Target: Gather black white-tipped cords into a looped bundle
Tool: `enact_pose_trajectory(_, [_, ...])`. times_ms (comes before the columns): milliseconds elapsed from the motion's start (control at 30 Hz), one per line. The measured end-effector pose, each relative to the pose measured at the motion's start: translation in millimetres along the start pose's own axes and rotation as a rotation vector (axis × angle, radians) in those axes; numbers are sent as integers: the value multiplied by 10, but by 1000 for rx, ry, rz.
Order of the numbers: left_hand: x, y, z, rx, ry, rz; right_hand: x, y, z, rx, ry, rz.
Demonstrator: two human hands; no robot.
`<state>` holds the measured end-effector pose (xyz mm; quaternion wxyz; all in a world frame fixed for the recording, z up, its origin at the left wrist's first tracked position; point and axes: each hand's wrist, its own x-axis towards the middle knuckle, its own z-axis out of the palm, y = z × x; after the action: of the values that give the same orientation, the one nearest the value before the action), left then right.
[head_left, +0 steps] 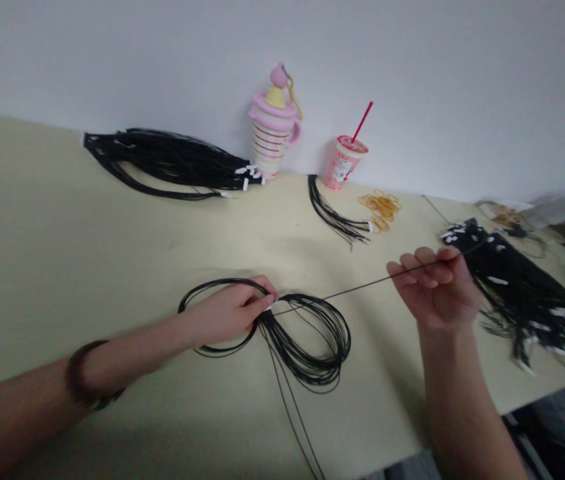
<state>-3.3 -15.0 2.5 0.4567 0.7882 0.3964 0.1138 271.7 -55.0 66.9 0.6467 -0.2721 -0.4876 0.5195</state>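
Note:
A coiled bundle of thin black cable [340,350] lies on the table in two loops, one on each side of my left hand [242,307]. That hand is closed on the bundle where the loops meet, beside a small white piece [273,305]. My right hand [435,280], raised to the right, is closed with the thumb over curled fingers. It pinches a single black wire [362,285] that runs taut from the bundle's middle. Two more strands [287,400] hang from the bundle toward the near edge.
Along the wall lie a long black cable bundle [162,160], a pink-lidded mug [270,133], a pink cup with a red straw [345,163], a short cable bundle [332,217] and yellow rubber bands [381,207]. A large pile of black cables [522,280] sits at right.

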Motion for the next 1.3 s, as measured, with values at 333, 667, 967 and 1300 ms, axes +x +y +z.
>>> enact_pose_trajectory(333, [-5,46,-5,-8,9,-16,-59,285,261,-417,-1,107])
enact_pose_trajectory(667, [-7,55,3,-23,0,-21,-116,473,236,-398,-172,209])
enact_pose_trajectory(967, [-27,91,-7,-38,14,3,-152,574,445,-890,-205,-144])
enact_pose_trajectory(1300, [-45,128,-22,-35,-3,-48,-180,595,488,-1027,-309,-182])
